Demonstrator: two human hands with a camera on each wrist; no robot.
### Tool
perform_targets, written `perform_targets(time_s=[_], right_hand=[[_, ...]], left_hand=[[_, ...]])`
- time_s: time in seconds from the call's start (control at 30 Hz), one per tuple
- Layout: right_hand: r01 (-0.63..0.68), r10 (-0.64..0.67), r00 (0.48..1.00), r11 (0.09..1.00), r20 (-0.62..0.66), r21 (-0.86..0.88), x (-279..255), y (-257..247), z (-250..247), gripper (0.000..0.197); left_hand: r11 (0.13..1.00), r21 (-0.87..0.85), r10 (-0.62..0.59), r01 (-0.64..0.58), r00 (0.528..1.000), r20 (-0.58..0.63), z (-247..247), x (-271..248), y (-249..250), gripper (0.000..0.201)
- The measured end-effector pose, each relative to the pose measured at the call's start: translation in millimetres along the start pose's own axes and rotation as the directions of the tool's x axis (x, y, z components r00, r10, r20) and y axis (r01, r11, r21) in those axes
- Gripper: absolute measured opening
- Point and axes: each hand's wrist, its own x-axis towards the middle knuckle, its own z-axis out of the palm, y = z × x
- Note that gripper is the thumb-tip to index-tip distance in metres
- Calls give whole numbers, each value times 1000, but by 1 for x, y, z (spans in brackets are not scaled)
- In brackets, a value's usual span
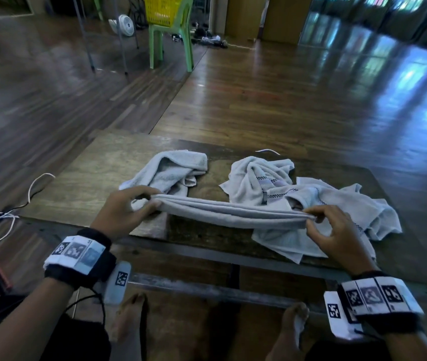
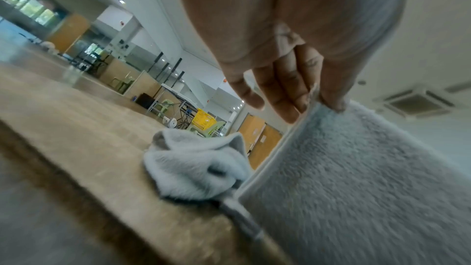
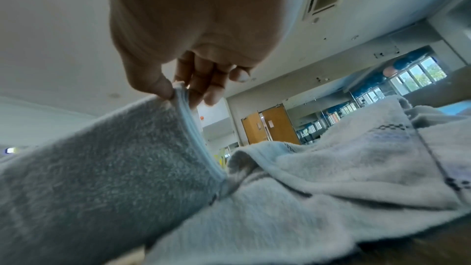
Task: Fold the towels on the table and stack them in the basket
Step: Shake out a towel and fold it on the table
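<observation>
My left hand [image 1: 123, 207] and right hand [image 1: 334, 230] each pinch an end of a pale grey towel [image 1: 233, 213], stretched taut and doubled over above the table [image 1: 97, 173].

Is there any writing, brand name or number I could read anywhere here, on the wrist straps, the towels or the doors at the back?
No readable text anywhere.
Left wristband: black-and-white square code patterns, no letters.
Right wristband: the same kind of patterns.
Striped towel: a checked woven band, no label.
Paper notice on the wooden door: too small and blurred to read.
</observation>
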Motion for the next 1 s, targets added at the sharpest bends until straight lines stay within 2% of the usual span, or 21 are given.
perform_targets(time_s=[0.1, 0.17, 0.23, 0.27, 0.33, 0.4, 0.43, 0.5, 0.53, 0.57, 0.63, 0.7, 0.83, 0.93, 1.0], right_hand=[[-45, 55, 997, 983, -52, 176, 3, -17, -21, 23], [-73, 101, 992, 950, -79, 303, 5, -23, -32, 11], [-140, 154, 988, 916, -7, 377, 11, -21, -34, 11], [-189, 177, 982, 909, 66, 372, 15, -17, -31, 12], [-292, 242, 947, 923, 213, 249, 23, -7, -18, 19], [-365, 323, 898, 926, 298, 98, 29, 5, 1, 18], [-380, 352, 881, 925, 315, 29, 31, 12, 10, 16], [-366, 374, 872, 926, 314, -87, 34, 25, 26, 15], [-357, 382, 871, 924, 308, -136, 36, 29, 32, 15], [-345, 388, 870, 920, 304, -186, 37, 30, 36, 14], [-298, 383, 878, 907, 286, -299, 38, 28, 41, 13], [-195, 318, 906, 898, 278, -394, 39, 23, 46, 17], [-57, 211, 926, 899, 314, -433, 38, 12, 53, 27], [10, 177, 921, 879, 347, -476, 41, 8, 56, 21], [23, 177, 917, 871, 356, -492, 43, 9, 55, 17]], left_hand=[[984, -162, -70, 68, 998, -3, -17, 5, 17, 32], [949, -294, -93, 110, 993, 71, -28, 7, 28, 36], [924, -339, -119, 177, 975, 186, -32, 9, 27, 39], [928, -309, -133, 209, 960, 248, -30, 11, 23, 39], [959, -146, -175, 242, 915, 362, -17, 14, 10, 32], [979, 69, -204, 193, 879, 431, 8, 17, -5, 23], [975, 160, -211, 154, 869, 447, 21, 19, -12, 30], [966, 238, -196, 97, 876, 441, 42, 21, -25, 56], [964, 252, -194, 90, 883, 427, 49, 21, -32, 62], [959, 270, -200, 91, 890, 411, 55, 22, -38, 59], [939, 337, -207, 74, 903, 376, 61, 24, -45, 40], [917, 398, -180, 33, 924, 339, 67, 26, -44, 26], [892, 451, -130, -37, 934, 334, 79, 27, -30, 30], [883, 456, -82, -109, 921, 381, 85, 29, -19, 24], [869, 479, -93, -123, 910, 403, 87, 31, -16, 23]])
